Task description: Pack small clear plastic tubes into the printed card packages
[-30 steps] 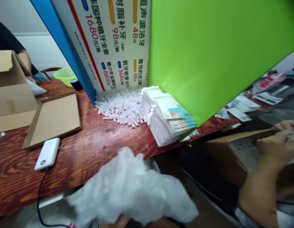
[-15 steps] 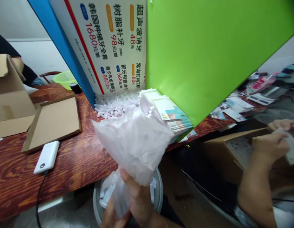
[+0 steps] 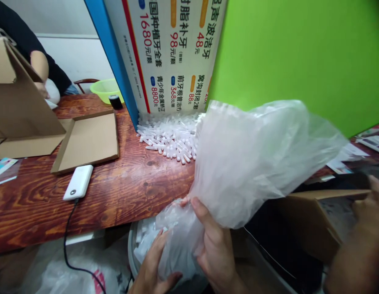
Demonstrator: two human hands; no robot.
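Note:
A large translucent plastic bag [image 3: 238, 163] rises over the bin, its upper part spread in front of the green board. My right hand [image 3: 216, 245] is closed round its gathered middle, thumb pointing up. Lower down, my left hand [image 3: 152, 265] rests against the bag's lower part. Its fingers and thumb are apart, and some fingertips are hidden by plastic. Beneath both hands stands a round grey-white bin [image 3: 132, 249] with white and clear pieces inside. Many small white plastic tubes [image 3: 173, 139] are heaped on the table beyond the bag.
The wooden table [image 3: 140, 192] carries a white power bank [image 3: 79, 181] with a black cable, a shallow cardboard tray [image 3: 88, 139] and a cardboard box [image 3: 26, 102]. A tall printed board [image 3: 177, 53] stands behind. Another person's hand [image 3: 367, 204] is at a box on the right.
The bag has swung up and right and spread wider, now covering the stack of cards. My left hand has loosened, its fingers parting. The view has shifted left.

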